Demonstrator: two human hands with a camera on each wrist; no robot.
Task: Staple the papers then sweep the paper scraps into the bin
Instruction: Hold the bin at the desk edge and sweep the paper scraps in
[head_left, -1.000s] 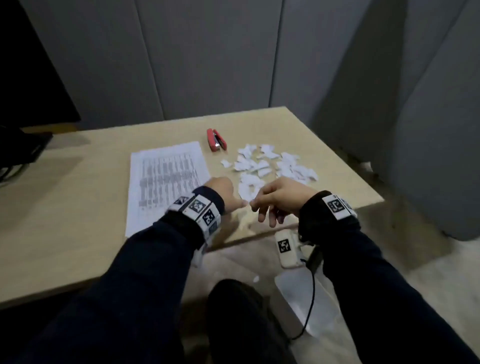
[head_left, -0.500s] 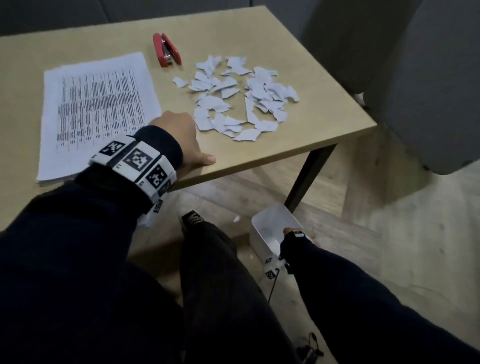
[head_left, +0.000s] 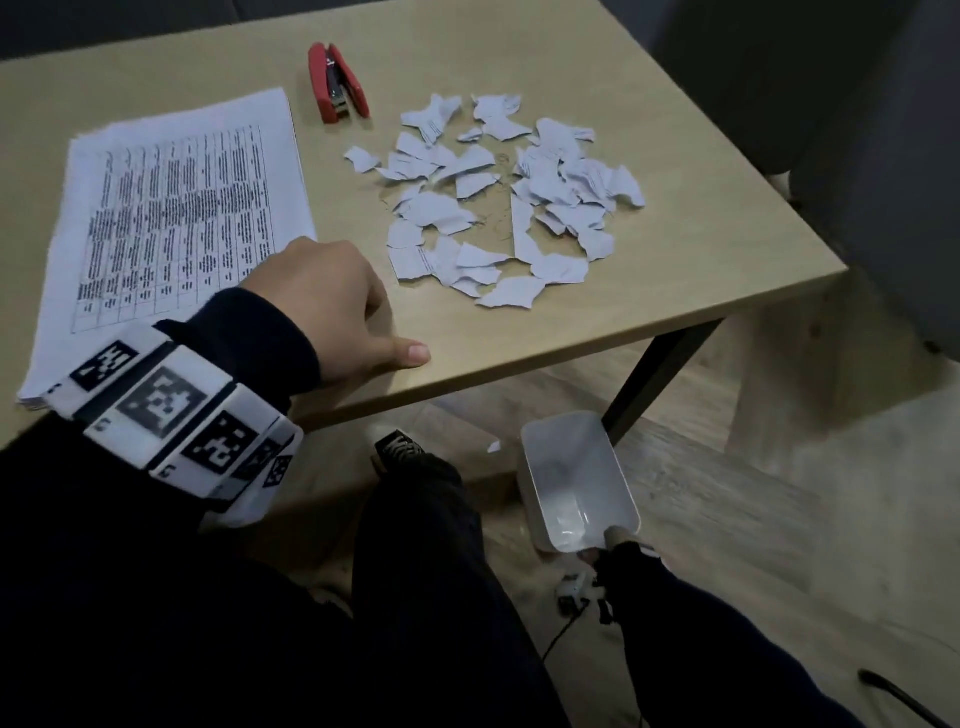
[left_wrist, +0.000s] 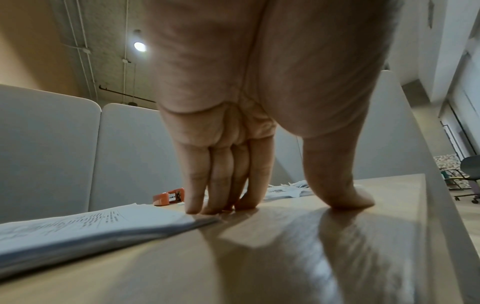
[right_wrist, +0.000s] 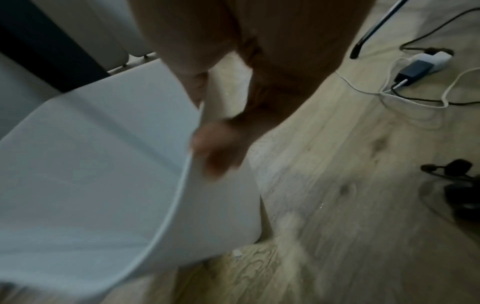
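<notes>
A stack of printed papers (head_left: 171, 218) (left_wrist: 78, 228) lies on the left of the wooden table (head_left: 701, 249). A red stapler (head_left: 336, 83) (left_wrist: 168, 196) sits behind it. Several torn paper scraps (head_left: 498, 197) lie spread on the right half. My left hand (head_left: 332, 306) (left_wrist: 259, 203) rests near the front edge beside the stack's corner, fingertips and thumb down, holding nothing. Down on the floor stands a white bin (head_left: 576, 478) (right_wrist: 91, 185). My right hand (head_left: 615, 540) (right_wrist: 207, 127) pinches its near rim, thumb outside and fingers inside.
A black table leg (head_left: 660, 374) stands just behind the bin. One scrap (head_left: 493, 446) lies on the wooden floor by my shoe (head_left: 397, 449). Cables and a power strip (right_wrist: 420, 63) lie on the floor to the right. Grey partitions close off the back.
A second ago both hands were together at the table's front edge. My right hand has since gone down to the floor and taken hold of the bin's rim. My left hand stays on the table.
</notes>
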